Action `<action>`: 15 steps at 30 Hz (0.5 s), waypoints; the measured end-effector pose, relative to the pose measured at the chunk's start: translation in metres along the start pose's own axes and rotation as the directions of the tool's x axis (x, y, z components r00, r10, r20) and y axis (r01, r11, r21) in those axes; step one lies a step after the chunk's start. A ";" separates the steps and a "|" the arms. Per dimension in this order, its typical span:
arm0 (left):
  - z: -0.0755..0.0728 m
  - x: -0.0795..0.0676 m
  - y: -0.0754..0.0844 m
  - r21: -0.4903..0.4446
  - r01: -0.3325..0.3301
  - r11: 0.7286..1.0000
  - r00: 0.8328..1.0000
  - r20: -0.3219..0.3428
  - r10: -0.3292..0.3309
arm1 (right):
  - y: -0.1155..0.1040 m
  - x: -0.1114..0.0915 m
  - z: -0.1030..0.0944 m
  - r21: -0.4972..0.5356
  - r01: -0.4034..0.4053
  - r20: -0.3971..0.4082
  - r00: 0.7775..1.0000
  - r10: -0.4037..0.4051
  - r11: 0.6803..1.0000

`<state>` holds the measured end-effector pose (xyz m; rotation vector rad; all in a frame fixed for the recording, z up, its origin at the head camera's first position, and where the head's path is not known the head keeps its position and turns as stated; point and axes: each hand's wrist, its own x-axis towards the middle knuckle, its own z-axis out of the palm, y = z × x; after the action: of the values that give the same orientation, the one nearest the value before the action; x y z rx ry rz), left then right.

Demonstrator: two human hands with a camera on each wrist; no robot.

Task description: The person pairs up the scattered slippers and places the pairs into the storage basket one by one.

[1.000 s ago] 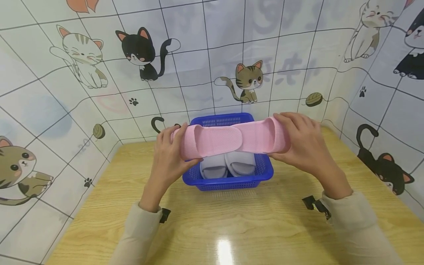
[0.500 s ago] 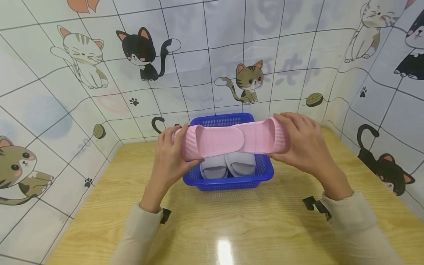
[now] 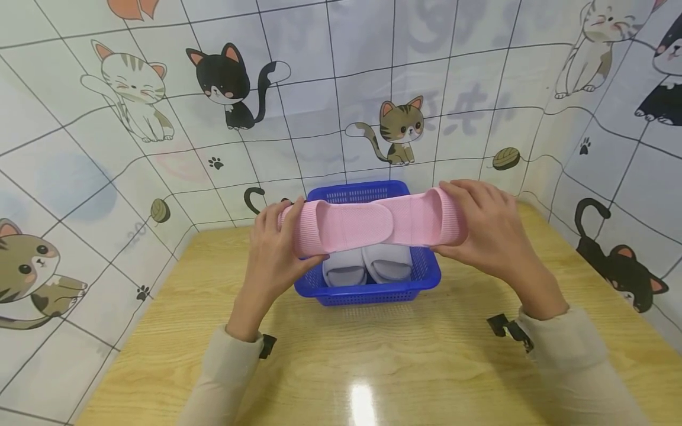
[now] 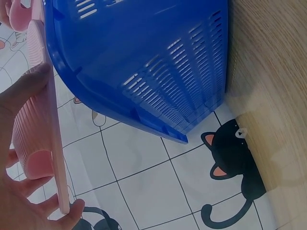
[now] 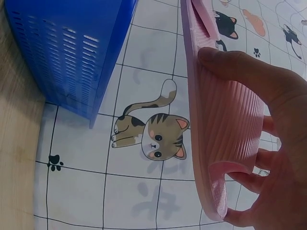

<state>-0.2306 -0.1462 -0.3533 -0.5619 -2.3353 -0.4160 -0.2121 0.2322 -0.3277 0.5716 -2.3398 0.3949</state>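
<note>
Two pink slippers are held end to end above the basket, their heel ends overlapping in the middle. My left hand (image 3: 269, 251) grips the left pink slipper (image 3: 354, 226) around its ribbed strap, thumb underneath in the head view. The right pink slipper (image 3: 412, 220) is held the same way by my right hand (image 3: 490, 234). In the wrist views, the straps of the left slipper (image 4: 33, 127) and right slipper (image 5: 228, 115) sit inside the curled hands. Below them, a pair of light grey slippers (image 3: 388, 264) lies in a blue perforated basket (image 3: 367, 291), partly hidden by the pink ones.
The basket rests on a wood-grain table (image 3: 341, 349) near the back wall. A white wall covering (image 3: 330, 94) with grid lines and cartoon cats surrounds the table at the back and both sides. Dark pieces (image 3: 508, 331) show at the sleeve cuffs.
Hardly anything differs. The left slipper has slid very slightly to the right over the other one's heel; both hands keep their hold.
</note>
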 end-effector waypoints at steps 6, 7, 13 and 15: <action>0.000 0.001 0.001 0.009 -0.003 1.000 1.000 0.001 0.003 | 0.000 0.000 0.000 0.004 0.002 -0.002 1.000 -0.002 1.000; 0.001 0.001 0.001 0.010 -0.005 1.000 1.000 0.000 0.005 | 0.000 0.000 0.000 0.004 0.003 -0.002 1.000 -0.003 1.000; 0.001 -0.001 0.001 0.014 -0.020 1.000 1.000 -0.010 0.020 | -0.001 0.000 0.002 0.001 0.005 0.000 1.000 -0.005 1.000; 0.002 -0.001 0.001 0.017 -0.024 1.000 1.000 -0.012 0.024 | -0.001 0.000 0.002 -0.004 0.008 0.000 1.000 -0.008 1.000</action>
<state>-0.2306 -0.1448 -0.3547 -0.5767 -2.3164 -0.3869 -0.2127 0.2308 -0.3291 0.5792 -2.3365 0.3868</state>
